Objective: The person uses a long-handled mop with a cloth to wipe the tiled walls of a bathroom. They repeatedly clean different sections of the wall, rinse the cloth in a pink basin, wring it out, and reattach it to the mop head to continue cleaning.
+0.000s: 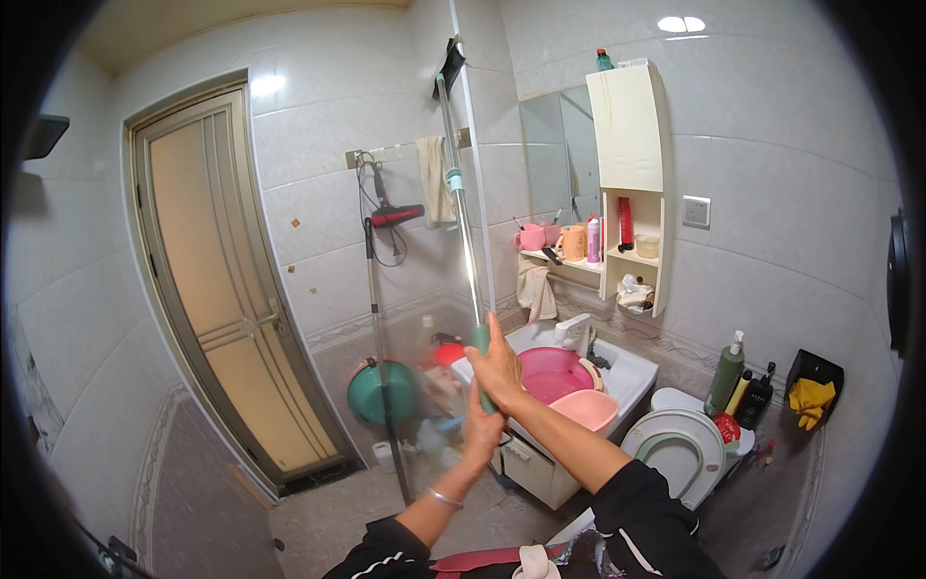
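Note:
Both my hands grip the green handle of a long pole tool with a shiny metal shaft. My right hand is the upper one, its index finger stretched along the grip. Lower down, near the handle's end, my left hand is wrapped around it; a silver bangle circles that wrist. The pole rises steeply, leaning slightly left. Its dark flat head, perhaps a squeegee or mop, is up by the tiled wall corner, and I cannot tell if it touches. A light-blue collar sits partway up the shaft.
Right of the pole stands a white washbasin holding pink basins, below a mirror cabinet. A toilet is farther right. Behind the pole are a hanging hair dryer, a second pole and a green basin. A door is at left.

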`<state>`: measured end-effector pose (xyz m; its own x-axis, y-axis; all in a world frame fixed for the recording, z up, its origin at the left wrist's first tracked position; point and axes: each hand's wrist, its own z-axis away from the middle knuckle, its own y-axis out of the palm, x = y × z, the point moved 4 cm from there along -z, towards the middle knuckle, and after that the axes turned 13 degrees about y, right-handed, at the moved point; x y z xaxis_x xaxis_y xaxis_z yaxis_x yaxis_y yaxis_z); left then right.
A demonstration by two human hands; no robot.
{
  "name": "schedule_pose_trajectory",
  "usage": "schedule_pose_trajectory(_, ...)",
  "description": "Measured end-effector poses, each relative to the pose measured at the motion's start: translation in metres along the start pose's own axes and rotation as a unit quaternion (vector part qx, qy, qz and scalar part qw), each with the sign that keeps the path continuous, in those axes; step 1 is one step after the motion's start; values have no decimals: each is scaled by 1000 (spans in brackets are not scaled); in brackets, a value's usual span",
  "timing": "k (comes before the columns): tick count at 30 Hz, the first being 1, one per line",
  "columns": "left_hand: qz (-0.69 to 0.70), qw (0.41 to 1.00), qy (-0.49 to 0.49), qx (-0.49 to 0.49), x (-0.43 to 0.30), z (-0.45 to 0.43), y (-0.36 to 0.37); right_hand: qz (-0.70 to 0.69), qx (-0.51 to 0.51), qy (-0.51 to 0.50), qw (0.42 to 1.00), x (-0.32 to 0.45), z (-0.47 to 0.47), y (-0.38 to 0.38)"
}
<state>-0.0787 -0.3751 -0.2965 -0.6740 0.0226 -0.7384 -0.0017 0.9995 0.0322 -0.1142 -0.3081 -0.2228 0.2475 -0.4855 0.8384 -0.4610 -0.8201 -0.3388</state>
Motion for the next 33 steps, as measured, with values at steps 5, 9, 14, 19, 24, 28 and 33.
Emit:
schedule_pose_trajectory(5, 71, 994, -48, 72, 37, -36, -77, -42, 56, -35, 997, 7, -5, 37)
schedule_pose_trajectory(9, 16, 994, -47, 101, 18, -42, -145, -101, 76, -52, 991, 9, 12, 37)
schedule_pose_trajectory(14, -14, 994, -52, 97, 26, -24, -188, -105, 123, 17, 987, -41, 47, 38)
schedule_pose_trajectory(19, -65, 995, -16, 77, 23, -102, -206, -80, 115, 99, 985, -103, 61, 40)
schedule_pose_trajectory(24, -144, 983, 59, 102, -22, -219, -207, -105, 53, 125, 985, -126, 52, 24)
schedule_pose_trajectory(28, -152, 980, 97, 87, -59, -283, -211, -91, 45, 139, 985, -130, 52, 14)
schedule_pose_trajectory(33, -183, 973, 102, 96, -79, -298, -191, -97, 45, 142, 984, -133, 52, 13)
